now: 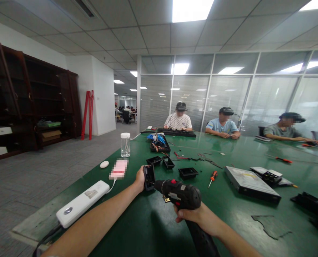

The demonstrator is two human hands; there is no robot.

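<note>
My left hand (140,178) is closed around the edge of a black plastic box-shaped housing (149,177), holding it upright with its hollow side toward the right. A black cordless drill (180,194) with red details is gripped in my right hand (192,216). The drill's front end points left into or right against the housing; whether the bit touches it I cannot tell. Just beyond lie similar black housings, one (154,160) behind my left hand, another (168,162) beside it, and a third (188,173) past the drill.
An orange-handled screwdriver (212,178) and a silver disc drive (251,184) lie to the right. On the left are a white power strip (82,203), a phone (118,169) and a clear jar (125,145). A black tray (164,144) holds cables. Several people sit across the green table.
</note>
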